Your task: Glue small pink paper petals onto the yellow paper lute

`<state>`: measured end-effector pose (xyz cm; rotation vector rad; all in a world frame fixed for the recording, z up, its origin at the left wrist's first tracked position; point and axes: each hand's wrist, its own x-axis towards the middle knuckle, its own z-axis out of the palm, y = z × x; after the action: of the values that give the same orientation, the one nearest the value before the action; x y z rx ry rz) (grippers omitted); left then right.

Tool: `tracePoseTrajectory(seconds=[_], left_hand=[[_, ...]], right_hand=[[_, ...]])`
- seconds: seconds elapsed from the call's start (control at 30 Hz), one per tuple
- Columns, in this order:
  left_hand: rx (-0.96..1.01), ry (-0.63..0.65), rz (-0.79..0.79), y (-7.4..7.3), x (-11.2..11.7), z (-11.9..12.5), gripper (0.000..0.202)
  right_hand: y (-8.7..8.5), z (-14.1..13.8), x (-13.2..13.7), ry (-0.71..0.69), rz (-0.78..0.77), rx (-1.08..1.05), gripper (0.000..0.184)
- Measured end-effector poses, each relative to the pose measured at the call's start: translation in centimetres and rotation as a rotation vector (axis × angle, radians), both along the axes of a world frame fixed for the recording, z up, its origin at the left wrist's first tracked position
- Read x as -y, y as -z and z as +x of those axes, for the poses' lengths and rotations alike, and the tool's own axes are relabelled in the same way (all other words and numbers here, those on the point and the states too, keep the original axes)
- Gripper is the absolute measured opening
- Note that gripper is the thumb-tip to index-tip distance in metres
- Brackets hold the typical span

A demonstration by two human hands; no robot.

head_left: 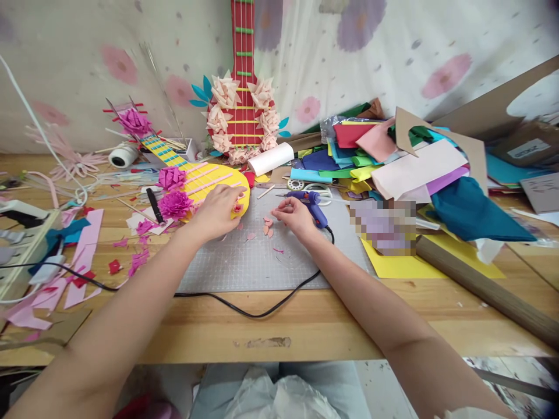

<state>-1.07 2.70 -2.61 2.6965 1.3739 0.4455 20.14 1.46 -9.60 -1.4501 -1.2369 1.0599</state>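
Observation:
A yellow paper guitar (209, 179) lies on the left part of the grey cutting mat (244, 269), with pink strips as strings and magenta paper flowers (175, 203) along its side. My left hand (220, 210) is over its rounded end, fingers bent down onto it beside small pink paper pieces (238, 207). Thumb and fingertips of my right hand (296, 216) are pinched together above the mat; whatever is between them is too small to make out. Loose peach paper petals (267, 228) lie just left of that hand. Behind it rests a blue glue gun (311, 201).
The glue gun's black cord (257, 316) loops across the table front. A red paper guitar (244, 110) with peach flowers stands at the back. Coloured paper (349, 157) is heaped right, near a brown roll (476, 285). Pink scraps (85, 256) and a power strip (26, 250) lie left.

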Motion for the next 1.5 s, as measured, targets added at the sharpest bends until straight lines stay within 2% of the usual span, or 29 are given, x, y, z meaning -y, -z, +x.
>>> tracePoseTrajectory(seconds=[0.17,0.33,0.5,0.73,0.87,1.07,1.3,1.5], left_hand=[[-0.107,0.017,-0.011,1.5,-1.1,0.6,0.055],[-0.106,0.066,0.053,1.4,-1.4,0.3,0.042],[-0.108,0.109,0.104,1.2,-0.4,-0.6,0.037],[-0.048,0.098,0.107,2.1,0.9,-1.8,0.034],[0.024,0.139,0.126,2.5,1.1,-2.4,0.035],[0.019,0.180,0.187,3.0,1.1,-2.9,0.038],[0.008,0.196,0.212,3.3,1.0,-3.1,0.040],[0.025,0.227,0.247,3.5,0.8,-3.3,0.041]], right_hand=[[-0.7,-1.2,-0.8,0.031,-0.049,0.012,0.027],[-1.1,-3.0,-2.0,0.015,-0.078,-0.049,0.026],[-1.2,-4.6,-3.0,0.011,0.017,0.105,0.025],[-0.6,-6.1,-3.1,-0.018,0.143,0.171,0.017],[-0.6,-6.8,-2.7,-0.034,0.156,0.205,0.015],[-0.6,-7.3,-2.6,-0.053,0.143,0.241,0.014],[-0.2,-7.5,-2.9,-0.088,0.123,0.139,0.018],[-0.1,-7.4,-3.3,-0.150,-0.041,-0.108,0.026]])
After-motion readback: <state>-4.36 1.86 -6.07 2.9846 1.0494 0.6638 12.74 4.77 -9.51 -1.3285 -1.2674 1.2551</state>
